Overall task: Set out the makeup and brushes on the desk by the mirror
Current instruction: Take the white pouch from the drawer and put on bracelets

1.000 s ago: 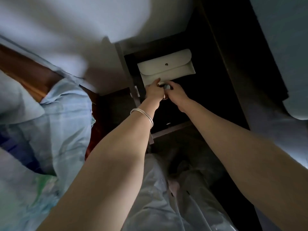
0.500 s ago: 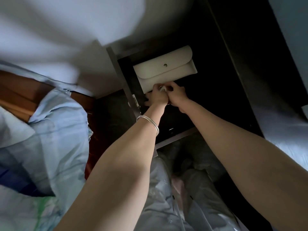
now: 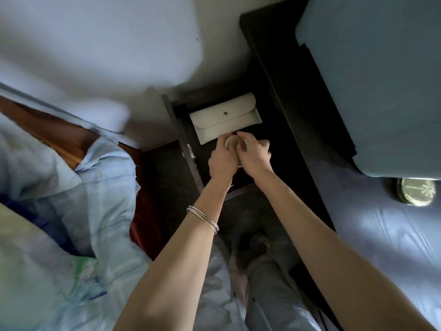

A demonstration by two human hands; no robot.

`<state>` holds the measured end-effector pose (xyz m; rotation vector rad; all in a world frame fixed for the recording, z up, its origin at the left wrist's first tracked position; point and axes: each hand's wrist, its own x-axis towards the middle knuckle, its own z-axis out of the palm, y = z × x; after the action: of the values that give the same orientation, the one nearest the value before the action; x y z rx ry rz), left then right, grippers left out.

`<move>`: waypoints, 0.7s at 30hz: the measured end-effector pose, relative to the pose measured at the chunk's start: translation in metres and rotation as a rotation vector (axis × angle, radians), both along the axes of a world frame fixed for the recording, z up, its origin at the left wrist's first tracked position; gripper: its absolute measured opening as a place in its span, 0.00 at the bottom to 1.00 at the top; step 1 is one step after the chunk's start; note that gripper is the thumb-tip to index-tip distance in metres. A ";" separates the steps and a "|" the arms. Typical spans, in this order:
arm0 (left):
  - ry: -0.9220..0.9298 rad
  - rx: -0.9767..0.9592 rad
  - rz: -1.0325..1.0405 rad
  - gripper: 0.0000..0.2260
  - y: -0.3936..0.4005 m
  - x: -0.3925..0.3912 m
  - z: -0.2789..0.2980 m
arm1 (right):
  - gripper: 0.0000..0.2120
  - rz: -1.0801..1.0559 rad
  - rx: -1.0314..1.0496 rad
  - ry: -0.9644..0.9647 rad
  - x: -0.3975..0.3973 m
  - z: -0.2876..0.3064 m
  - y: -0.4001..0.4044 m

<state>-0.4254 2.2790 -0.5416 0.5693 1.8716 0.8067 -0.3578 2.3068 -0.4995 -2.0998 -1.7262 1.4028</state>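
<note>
We've got both hands down in the open dark drawer (image 3: 281,149). Left hand (image 3: 223,158) and right hand (image 3: 254,155) each grip a small round pale jar (image 3: 231,142) between them, just in front of the white pouch (image 3: 225,120) lying in there.

Head view – looking steeply down, near drawer (image 3: 281,149)
</note>
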 end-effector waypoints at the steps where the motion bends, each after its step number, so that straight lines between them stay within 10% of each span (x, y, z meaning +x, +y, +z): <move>1: -0.001 0.009 -0.006 0.11 -0.004 0.005 0.009 | 0.19 -0.012 0.022 0.009 0.006 0.010 -0.005; 21: -0.064 0.007 -0.262 0.15 -0.034 0.243 0.126 | 0.24 -0.446 0.109 0.056 0.253 0.094 -0.053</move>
<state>-0.1821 2.2452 -0.4151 0.7665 1.6930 0.6510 -0.1045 2.2534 -0.4052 -2.1799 -1.1799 1.1923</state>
